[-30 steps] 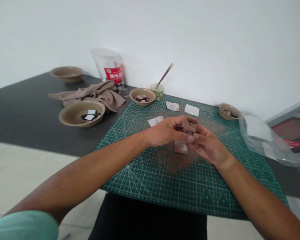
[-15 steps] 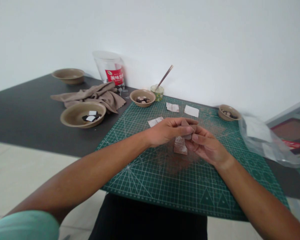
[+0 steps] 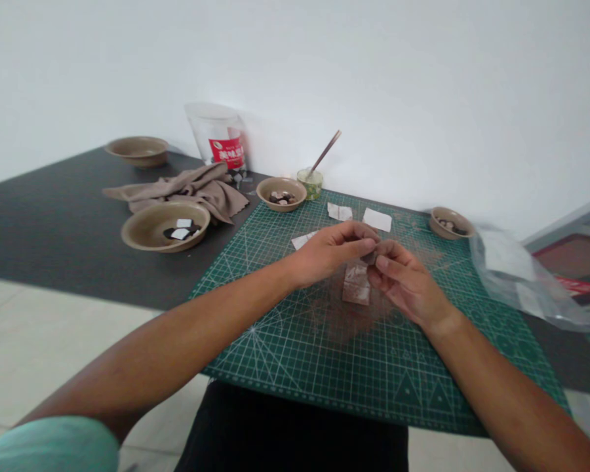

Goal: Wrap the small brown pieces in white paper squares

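Note:
Above the cutting mat [image 3: 295, 341], my left hand [image 3: 330, 253] and my right hand [image 3: 409, 280] meet fingertip to fingertip. Both are closed, pinching a small grey-brown piece [image 3: 368, 258] between thumbs and fingers. Most of the piece is hidden, so its kind is unclear. Just below them lies a creased, brown-stained sheet [image 3: 356, 286] on the mat. Another whitish sheet [image 3: 303, 240] is partly covered by my left hand. Two more pale squares, a creased one [image 3: 339, 212] and a plainer one [image 3: 377, 219], lie beyond. Brown dust is spread over the mat around the hands.
Bowls with small dark pieces stand at the mat's back left [image 3: 281, 195] and back right [image 3: 451, 223]. A green cup [image 3: 309, 184] holds a stick. Leftward are a bowl [image 3: 147, 229], a cloth [image 3: 187, 190], a clear tub [image 3: 216, 134] and another bowl [image 3: 137, 151]. A plastic bag [image 3: 521, 275] lies right.
My fingers have shifted around the small piece and the left fingers have curled in. The brown flat surface seen between them before is now mostly hidden. The surroundings stay as they were.

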The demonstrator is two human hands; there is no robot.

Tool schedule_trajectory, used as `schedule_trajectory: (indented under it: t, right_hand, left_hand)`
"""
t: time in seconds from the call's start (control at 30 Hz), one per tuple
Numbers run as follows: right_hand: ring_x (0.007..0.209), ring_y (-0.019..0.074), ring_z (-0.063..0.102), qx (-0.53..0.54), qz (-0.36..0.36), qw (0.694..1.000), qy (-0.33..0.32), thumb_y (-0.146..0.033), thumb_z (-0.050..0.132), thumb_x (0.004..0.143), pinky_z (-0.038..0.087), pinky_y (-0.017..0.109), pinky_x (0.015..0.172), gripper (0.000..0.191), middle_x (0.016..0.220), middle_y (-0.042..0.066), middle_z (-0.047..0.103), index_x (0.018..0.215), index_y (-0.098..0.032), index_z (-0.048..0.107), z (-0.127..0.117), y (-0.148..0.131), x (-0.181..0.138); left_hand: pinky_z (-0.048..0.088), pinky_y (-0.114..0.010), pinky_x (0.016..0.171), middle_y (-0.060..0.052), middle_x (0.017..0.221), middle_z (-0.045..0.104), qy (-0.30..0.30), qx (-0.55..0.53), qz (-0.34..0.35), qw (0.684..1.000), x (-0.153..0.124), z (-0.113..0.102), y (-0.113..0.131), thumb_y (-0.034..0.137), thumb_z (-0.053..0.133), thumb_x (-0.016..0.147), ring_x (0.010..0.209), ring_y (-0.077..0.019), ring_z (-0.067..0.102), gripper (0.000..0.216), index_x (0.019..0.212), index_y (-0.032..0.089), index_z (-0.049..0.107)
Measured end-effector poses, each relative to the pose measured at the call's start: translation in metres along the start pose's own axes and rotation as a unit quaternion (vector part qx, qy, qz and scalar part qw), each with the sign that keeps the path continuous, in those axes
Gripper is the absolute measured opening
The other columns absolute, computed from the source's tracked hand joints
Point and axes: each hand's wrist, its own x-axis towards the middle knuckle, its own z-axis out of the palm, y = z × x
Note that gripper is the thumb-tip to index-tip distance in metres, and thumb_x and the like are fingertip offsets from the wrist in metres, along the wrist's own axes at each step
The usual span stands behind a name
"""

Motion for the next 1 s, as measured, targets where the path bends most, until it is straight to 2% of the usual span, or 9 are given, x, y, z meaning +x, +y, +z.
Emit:
schedule_trajectory:
  t: [0.07,0.13,0.23,0.33,0.43,0.53,0.73,1.0]
  right_hand:
    - [0.067,0.0115,0.053,-0.053,-0.067,0.996,0.025,-0.034,0.074,0.084,0.045,0.024,0.06,0.015,0.085,-0.002,0.061,0.086,-0.025,0.063,0.0003,0.0008,0.0007]
    - [0.075,0.013,0.056,-0.136,-0.139,0.979,0.057,-0.031,0.072,0.086,0.047,0.027,0.068,0.011,0.093,-0.001,0.062,0.086,-0.025,0.062,0.001,0.002,0.0008]
    - [0.093,0.0186,0.059,-0.239,-0.208,0.943,0.097,-0.03,0.071,0.087,0.049,0.032,0.079,0.01,0.101,0.002,0.064,0.09,-0.026,0.063,0.0029,0.0045,-0.0004]
    - [0.093,0.02,0.059,-0.266,-0.235,0.926,0.129,-0.031,0.071,0.086,0.049,0.033,0.078,0.013,0.1,0.003,0.064,0.095,-0.027,0.063,0.0041,0.0069,-0.0014]
    - [0.081,0.0171,0.057,-0.256,-0.224,0.929,0.145,-0.033,0.071,0.087,0.048,0.031,0.07,0.018,0.1,0.002,0.063,0.101,-0.028,0.062,0.0037,0.008,-0.0016]
    - [0.072,0.015,0.054,-0.233,-0.194,0.944,0.132,-0.034,0.072,0.087,0.046,0.029,0.063,0.02,0.097,0.001,0.063,0.103,-0.029,0.062,0.0034,0.0074,-0.0014]
    - [0.069,0.013,0.056,-0.172,-0.164,0.966,0.103,-0.033,0.074,0.085,0.048,0.027,0.062,0.018,0.092,-0.001,0.063,0.098,-0.027,0.062,0.0049,0.0049,-0.0007]
    - [0.064,0.0106,0.055,-0.034,-0.095,0.993,0.065,-0.03,0.076,0.082,0.046,0.024,0.057,0.016,0.085,-0.003,0.062,0.09,-0.027,0.063,0.002,0.0035,0.0018]
  left_hand:
    - [0.047,-0.025,0.071,0.0,0.083,0.063,0.042,0.016,-0.006,0.999,0.0015,-0.0003,-0.0016,0.033,0.069,0.085,0.074,-0.0099,0.058,0.019,0.092,0.015,0.065]
    - [0.044,-0.023,0.062,0.002,0.078,0.06,0.049,0.025,-0.028,0.998,0.0025,-0.0006,-0.0034,0.035,0.067,0.086,0.065,-0.0077,0.054,0.021,0.09,0.015,0.063]
    - [0.047,-0.023,0.062,0.0,0.078,0.061,0.019,0.008,-0.065,0.998,0.0023,-0.0004,-0.0046,0.04,0.064,0.088,0.064,-0.0081,0.056,0.026,0.089,0.014,0.063]
    - [0.051,-0.025,0.066,-0.002,0.084,0.065,0.008,-0.016,-0.087,0.996,0.0011,0.0003,-0.004,0.043,0.066,0.088,0.067,-0.0089,0.06,0.03,0.094,0.014,0.065]
    - [0.053,-0.026,0.067,-0.003,0.088,0.067,0.001,-0.031,-0.083,0.996,0.0006,0.0006,-0.0035,0.042,0.071,0.085,0.068,-0.0093,0.063,0.032,0.1,0.014,0.066]
    - [0.052,-0.026,0.067,-0.001,0.084,0.067,-0.005,-0.032,-0.068,0.997,0.001,0.001,-0.0041,0.038,0.075,0.082,0.069,-0.0092,0.063,0.031,0.099,0.014,0.066]
    - [0.049,-0.024,0.066,0.001,0.077,0.064,0.0,-0.041,-0.049,0.998,0.0012,0.0025,-0.0055,0.034,0.079,0.077,0.067,-0.0078,0.059,0.03,0.091,0.013,0.062]
    - [0.047,-0.025,0.069,0.0,0.081,0.064,-0.015,-0.023,-0.043,0.999,-0.0004,0.0023,-0.005,0.024,0.078,0.078,0.071,-0.0087,0.059,0.028,0.096,0.014,0.059]
